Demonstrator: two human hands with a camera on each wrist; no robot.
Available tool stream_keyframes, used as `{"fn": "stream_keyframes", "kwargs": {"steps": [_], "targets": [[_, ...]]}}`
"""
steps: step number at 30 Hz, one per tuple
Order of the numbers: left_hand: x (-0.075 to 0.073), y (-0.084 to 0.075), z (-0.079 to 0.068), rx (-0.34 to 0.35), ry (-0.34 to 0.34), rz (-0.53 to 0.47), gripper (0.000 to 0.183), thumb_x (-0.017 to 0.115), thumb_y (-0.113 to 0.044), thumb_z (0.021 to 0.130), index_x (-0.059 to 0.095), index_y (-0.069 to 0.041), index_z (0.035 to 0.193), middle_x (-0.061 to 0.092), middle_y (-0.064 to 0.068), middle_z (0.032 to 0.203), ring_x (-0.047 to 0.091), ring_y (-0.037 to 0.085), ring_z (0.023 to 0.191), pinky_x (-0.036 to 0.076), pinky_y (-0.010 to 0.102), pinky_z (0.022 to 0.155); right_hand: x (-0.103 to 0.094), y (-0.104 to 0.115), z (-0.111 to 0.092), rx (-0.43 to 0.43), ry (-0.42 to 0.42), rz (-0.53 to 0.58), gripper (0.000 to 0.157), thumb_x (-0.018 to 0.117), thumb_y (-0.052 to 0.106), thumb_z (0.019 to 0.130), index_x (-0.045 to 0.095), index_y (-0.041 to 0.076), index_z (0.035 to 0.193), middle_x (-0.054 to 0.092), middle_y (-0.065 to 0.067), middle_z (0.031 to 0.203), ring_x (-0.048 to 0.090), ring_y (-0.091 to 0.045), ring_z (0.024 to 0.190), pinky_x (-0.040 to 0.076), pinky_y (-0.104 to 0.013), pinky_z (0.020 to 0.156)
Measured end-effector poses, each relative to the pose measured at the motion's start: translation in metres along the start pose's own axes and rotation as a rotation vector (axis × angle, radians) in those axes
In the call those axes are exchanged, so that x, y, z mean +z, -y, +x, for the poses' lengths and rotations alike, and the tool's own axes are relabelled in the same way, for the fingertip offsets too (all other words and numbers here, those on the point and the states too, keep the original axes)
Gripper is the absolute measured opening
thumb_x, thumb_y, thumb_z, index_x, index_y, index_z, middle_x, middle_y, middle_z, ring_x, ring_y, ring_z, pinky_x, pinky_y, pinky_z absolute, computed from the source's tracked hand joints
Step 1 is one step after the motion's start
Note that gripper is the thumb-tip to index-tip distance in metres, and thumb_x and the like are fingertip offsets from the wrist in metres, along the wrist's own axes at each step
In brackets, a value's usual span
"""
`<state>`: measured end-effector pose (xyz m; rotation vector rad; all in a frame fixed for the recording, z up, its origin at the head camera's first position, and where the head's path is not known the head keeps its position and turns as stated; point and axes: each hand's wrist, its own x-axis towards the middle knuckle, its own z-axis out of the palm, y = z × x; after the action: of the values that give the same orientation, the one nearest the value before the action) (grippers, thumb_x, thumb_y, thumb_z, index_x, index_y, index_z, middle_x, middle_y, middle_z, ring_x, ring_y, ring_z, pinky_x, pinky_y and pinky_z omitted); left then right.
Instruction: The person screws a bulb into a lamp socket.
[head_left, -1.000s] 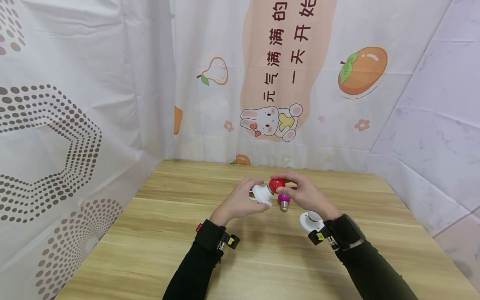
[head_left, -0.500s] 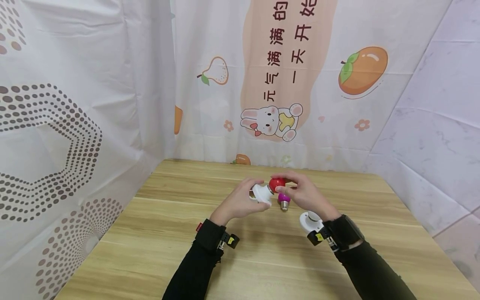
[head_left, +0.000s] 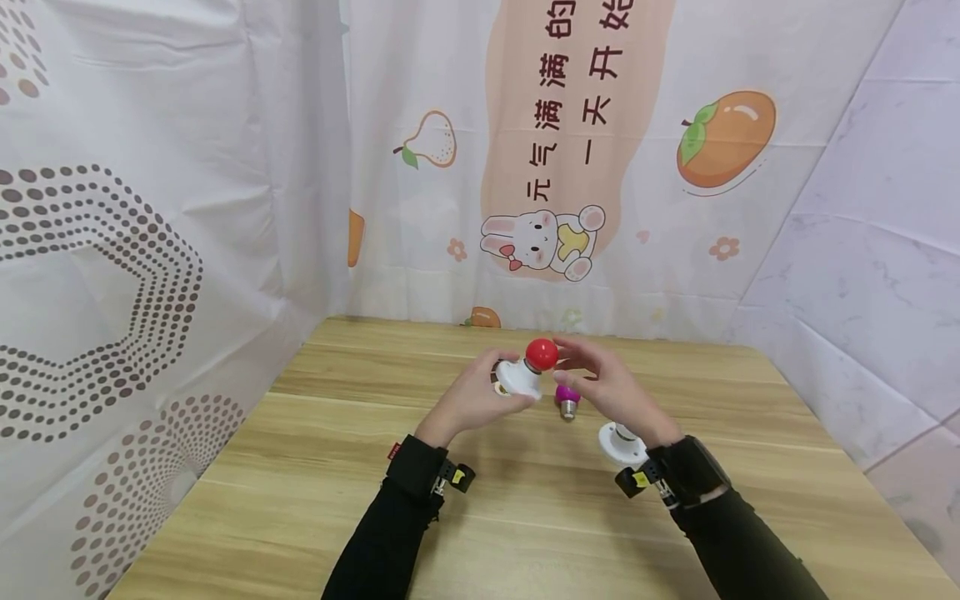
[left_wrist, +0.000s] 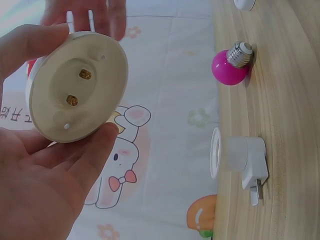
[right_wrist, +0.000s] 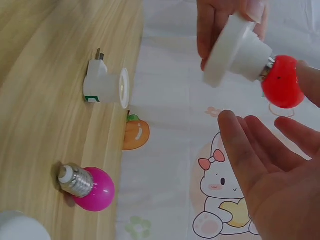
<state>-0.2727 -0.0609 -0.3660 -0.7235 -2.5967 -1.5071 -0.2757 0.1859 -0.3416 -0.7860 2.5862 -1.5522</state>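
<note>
My left hand [head_left: 474, 398] grips a white round-based lamp holder [head_left: 517, 379] off the table, thumb and fingers at its rim. A red light bulb [head_left: 542, 354] sits in its socket, with some metal thread showing in the right wrist view. Two brass screw terminals [left_wrist: 85, 74] show on the holder's underside in the left wrist view. Beside the bulb is my right hand [head_left: 613, 390], fingers spread and loosely bent; its thumb [right_wrist: 309, 80] overlaps the bulb's edge in the right wrist view. The palm holds nothing.
A magenta bulb [head_left: 568, 400] lies on the wooden table [head_left: 525, 533] between the hands. A second white lamp holder [head_left: 621, 444] stands by the right wrist. Behind the left hand, a white plug-in socket [right_wrist: 106, 86] with metal prongs rests near the back edge, before a printed curtain [head_left: 420, 242].
The right fingers have come off the red bulb and spread. My left hand has tilted the lamp holder more upright and shifted it slightly left, with the bulb staying in it.
</note>
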Motion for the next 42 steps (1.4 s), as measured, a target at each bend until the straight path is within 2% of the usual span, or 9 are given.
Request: {"fn": "stream_keyframes", "kwargs": {"steps": [7,10,16,23,27,29,34,35,42], "targets": [[-0.001,0.001,0.0,0.018,-0.019,-0.05,0.066,0.086,-0.043,0.08,0.055,-0.011,0.129,0.06,0.001,0.126,0.058,0.022,0.118,0.048,0.046,0.103,0.009,-0.011,-0.002,0.063,0.069,0.01,0.056,0.075,0.025,0.094,0.054,0.008,0.144,0.061,-0.012,0.136,0.061,-0.031,0.12,0.055,-0.043,0.094],[0.0,0.001,0.0,0.019,-0.02,-0.062,0.065,0.086,-0.043,0.08,0.054,-0.011,0.126,0.06,0.002,0.126,0.058,0.023,0.121,0.047,0.045,0.106,0.012,-0.015,-0.002,0.074,0.076,0.046,0.057,0.076,0.027,0.093,0.056,0.006,0.142,0.062,-0.012,0.135,0.064,-0.028,0.116,0.057,-0.043,0.09],[0.002,0.003,0.002,0.007,0.003,-0.058,0.066,0.088,-0.041,0.078,0.053,-0.011,0.125,0.059,0.002,0.124,0.058,0.022,0.121,0.047,0.041,0.105,0.016,-0.017,-0.001,0.067,0.065,0.081,0.056,0.077,0.021,0.092,0.057,0.0,0.141,0.062,-0.018,0.134,0.065,-0.032,0.112,0.057,-0.049,0.087],[0.001,0.007,0.002,-0.013,0.039,-0.033,0.068,0.087,-0.039,0.08,0.054,-0.01,0.13,0.06,0.003,0.126,0.059,0.02,0.119,0.048,0.042,0.103,0.018,-0.016,0.001,0.049,0.05,0.014,0.048,0.076,0.019,0.093,0.063,0.002,0.135,0.062,-0.017,0.135,0.065,-0.033,0.113,0.058,-0.038,0.089],[0.0,0.009,0.002,-0.01,0.078,-0.025,0.071,0.086,-0.038,0.082,0.054,-0.008,0.138,0.061,0.004,0.13,0.059,0.018,0.117,0.048,0.04,0.102,0.022,-0.018,0.005,0.006,0.055,-0.032,0.046,0.076,0.016,0.093,0.064,-0.001,0.134,0.062,-0.018,0.134,0.064,-0.036,0.116,0.056,-0.04,0.094],[-0.001,0.011,0.002,-0.007,0.092,-0.019,0.071,0.085,-0.036,0.083,0.054,-0.007,0.14,0.062,0.003,0.13,0.059,0.017,0.116,0.049,0.038,0.101,0.025,-0.019,0.007,-0.008,0.054,-0.039,0.046,0.076,0.016,0.092,0.064,-0.002,0.133,0.062,-0.019,0.134,0.064,-0.037,0.117,0.057,-0.039,0.09],[-0.006,0.019,0.002,-0.012,0.102,-0.008,0.067,0.086,-0.031,0.082,0.056,-0.007,0.138,0.064,0.002,0.126,0.06,0.016,0.11,0.049,0.038,0.098,0.036,-0.019,0.012,-0.021,0.038,-0.068,0.045,0.078,0.013,0.09,0.066,-0.002,0.131,0.065,-0.017,0.131,0.065,-0.034,0.116,0.058,-0.039,0.089],[-0.007,0.02,0.002,-0.016,0.103,-0.005,0.066,0.086,-0.029,0.082,0.057,-0.007,0.137,0.064,0.002,0.125,0.061,0.017,0.109,0.05,0.038,0.098,0.039,-0.018,0.013,-0.026,0.039,-0.081,0.044,0.078,0.013,0.09,0.066,-0.002,0.13,0.066,-0.017,0.13,0.065,-0.033,0.116,0.056,-0.039,0.093],[-0.021,0.037,-0.004,-0.012,0.088,0.047,0.057,0.088,-0.023,0.081,0.062,-0.01,0.13,0.067,0.002,0.119,0.062,0.017,0.106,0.05,0.038,0.095,0.064,-0.017,0.029,-0.025,0.086,-0.077,0.04,0.078,0.011,0.09,0.068,-0.005,0.126,0.069,-0.018,0.124,0.065,-0.034,0.115,0.056,-0.043,0.093]]}}
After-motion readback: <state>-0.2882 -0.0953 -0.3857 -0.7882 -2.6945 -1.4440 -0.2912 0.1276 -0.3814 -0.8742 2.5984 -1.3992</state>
